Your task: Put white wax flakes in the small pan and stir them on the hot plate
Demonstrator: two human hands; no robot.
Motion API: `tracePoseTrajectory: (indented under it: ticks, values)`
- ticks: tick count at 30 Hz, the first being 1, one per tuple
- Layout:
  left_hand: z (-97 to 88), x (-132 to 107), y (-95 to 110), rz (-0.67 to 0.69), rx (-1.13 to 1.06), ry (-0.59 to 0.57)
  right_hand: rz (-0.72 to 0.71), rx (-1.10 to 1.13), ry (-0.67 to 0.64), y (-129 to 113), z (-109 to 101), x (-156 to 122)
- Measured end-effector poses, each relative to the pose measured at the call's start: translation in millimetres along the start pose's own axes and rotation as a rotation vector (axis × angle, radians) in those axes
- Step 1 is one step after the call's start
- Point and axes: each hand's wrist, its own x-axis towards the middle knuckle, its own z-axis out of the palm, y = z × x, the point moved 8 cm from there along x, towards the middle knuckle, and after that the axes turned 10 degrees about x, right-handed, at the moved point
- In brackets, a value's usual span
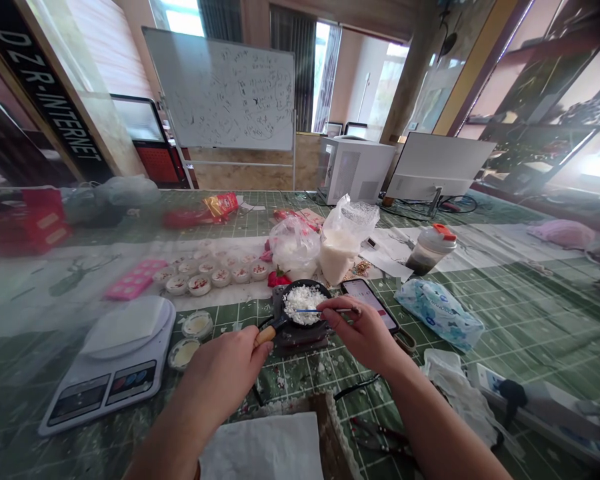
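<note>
My left hand (pixel 235 363) is closed round the wooden handle (pixel 265 336) of a small black frying pan (pixel 281 307). The pan sits on a dark hot plate (pixel 300 340) and is full of white flakes (pixel 303 297). Over the pan's right side, my right hand (pixel 357 327) pinches a thin stick (pixel 343 309) with a blue end, perhaps a brush. Its tip reaches into the flakes. Just right of the pan lies a phone (pixel 373 301) with its screen lit. Behind the pan stand a clear bag of white granules (pixel 337 253) and another plastic bag (pixel 295 243).
Several small cups with red-topped white filling (pixel 199 285) stand left of the pan, near a pink mold (pixel 136 279). A kitchen scale (pixel 113 360) and two cups of pale wax-like filling (pixel 184 353) are nearer. To the right are a shaker bottle (pixel 431 247), wipes (pixel 440 313) and a power strip (pixel 540 407).
</note>
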Motion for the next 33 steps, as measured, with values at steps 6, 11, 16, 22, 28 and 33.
tracePoseTrajectory:
  ticks: [6, 11, 16, 22, 28, 33]
  values:
    - [1.6, 0.6, 0.9, 0.001, 0.011, -0.005, 0.021, 0.05, 0.139, 7.1, -8.7, 2.2]
    - [0.7, -0.4, 0.8, 0.0, 0.01, -0.002, 0.033, 0.086, 0.032, 9.3, 4.9, 2.2]
    - [1.9, 1.1, -0.1, 0.006, -0.001, 0.008, 0.014, 0.031, 0.175, 16.6, -7.9, 7.1]
    - [3.5, 1.7, 0.2, -0.011, -0.027, -0.028, 0.01, 0.053, 0.029, 8.6, 3.6, 3.9]
    - [1.7, 0.3, 0.3, -0.011, -0.007, -0.002, 0.039, 0.015, -0.018, 2.7, -0.4, -0.5]
    - [2.5, 0.1, -0.6, -0.006, -0.001, -0.002, 0.084, 0.01, 0.073, 4.4, -11.0, -0.3]
